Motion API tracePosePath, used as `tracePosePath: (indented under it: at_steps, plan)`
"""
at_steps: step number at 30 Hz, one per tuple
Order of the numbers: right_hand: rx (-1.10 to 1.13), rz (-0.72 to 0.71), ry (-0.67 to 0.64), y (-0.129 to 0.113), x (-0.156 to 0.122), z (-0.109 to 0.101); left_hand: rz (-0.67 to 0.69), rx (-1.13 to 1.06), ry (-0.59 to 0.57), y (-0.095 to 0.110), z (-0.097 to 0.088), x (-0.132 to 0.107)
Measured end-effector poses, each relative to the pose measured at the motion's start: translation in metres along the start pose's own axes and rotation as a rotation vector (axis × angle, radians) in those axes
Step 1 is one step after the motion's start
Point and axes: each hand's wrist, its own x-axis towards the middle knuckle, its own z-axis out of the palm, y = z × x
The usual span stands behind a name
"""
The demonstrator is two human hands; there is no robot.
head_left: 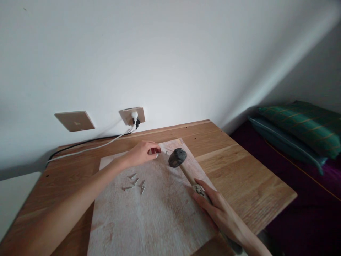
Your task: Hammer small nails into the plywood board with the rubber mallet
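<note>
My right hand (pixel 213 202) is wrapped around the handle of a rubber mallet (pixel 188 174). Its black head (pixel 178 158) is over the upper right part of a pale, worn wooden board (pixel 154 224). Near the board's far edge, my left hand (pixel 146 153) has thumb and fingertips pinched together; a small whitish bit shows at the tips, too small to name. Just right of those fingertips is a tiny light-coloured piece (pixel 167 152) on the board. Several silver screws or nails (pixel 135 182) lie loose on the board, below my left wrist.
The board rests on a wooden table (pixel 237 170) against a white wall. A wall socket (pixel 132 116) holds plugs, with a white cable (pixel 106 145) and a black one running left along the table's back. Cushions (pixel 301 128) lie on purple fabric at right.
</note>
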Motion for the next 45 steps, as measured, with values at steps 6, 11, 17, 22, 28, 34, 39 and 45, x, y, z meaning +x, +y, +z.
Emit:
tracePosePath:
  at_steps: [6,11,17,22,28,34,39,45]
  plan:
    - [0.022,0.04,-0.005,0.0,0.001,0.0,-0.044,0.019,0.054,-0.009,0.017,0.005]
    - [0.055,0.054,0.003,0.002,0.001,0.0,-0.062,0.008,0.105,-0.015,0.023,0.002]
    - [0.06,0.078,-0.077,-0.001,0.001,0.0,-0.054,-0.003,0.13,-0.018,0.032,-0.002]
    - [0.001,0.023,-0.009,-0.001,0.002,0.0,0.02,0.048,0.144,-0.018,0.036,-0.004]
    - [0.046,0.06,-0.078,-0.01,0.001,0.001,0.012,0.011,0.173,-0.022,0.039,-0.004]
    - [0.086,0.022,-0.085,-0.03,0.014,0.005,-0.09,-0.078,0.15,-0.022,0.04,-0.002]
    - [0.039,-0.107,-0.118,-0.045,0.029,0.008,-0.123,-0.132,0.145,-0.018,0.036,-0.002]
    - [-0.014,-0.131,-0.169,-0.051,0.036,0.009,-0.156,-0.137,0.147,-0.018,0.035,-0.003]
